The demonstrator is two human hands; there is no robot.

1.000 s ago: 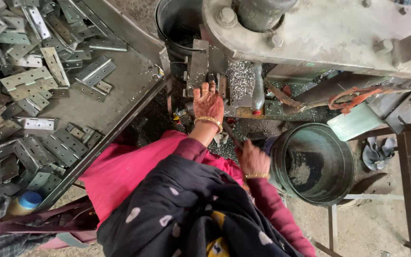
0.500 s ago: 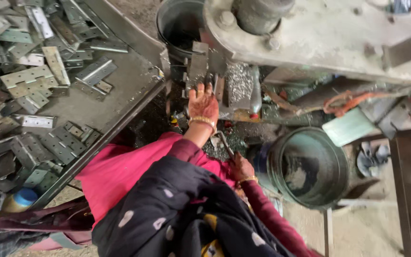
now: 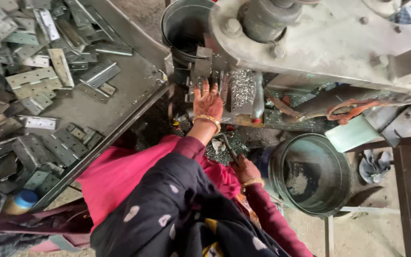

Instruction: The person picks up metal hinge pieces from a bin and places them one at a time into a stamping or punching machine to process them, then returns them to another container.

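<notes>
My left hand (image 3: pixel 208 102), a gold bangle on its wrist, reaches up to the die area of a grey press machine (image 3: pixel 310 38). Its fingers lie spread against a small metal plate (image 3: pixel 201 71) there, and what is under the palm is hidden. My right hand (image 3: pixel 246 169), also wearing a bangle, sits low by my lap. It is closed around a thin dark metal rod (image 3: pixel 228 148) that slants up to the left. Metal shavings (image 3: pixel 242 88) cover the machine bed beside my left hand.
A sloped metal tray (image 3: pixel 134 85) on the left carries several loose hinge plates (image 3: pixel 34 81). A round metal drum (image 3: pixel 310 173) stands at the right of my knee, a dark bucket (image 3: pixel 184 24) behind the machine. A blue-capped bottle (image 3: pixel 22 200) lies lower left.
My right hand has drawn in from beside the drum toward my lap, still on the rod. My left hand stays at the machine's die.
</notes>
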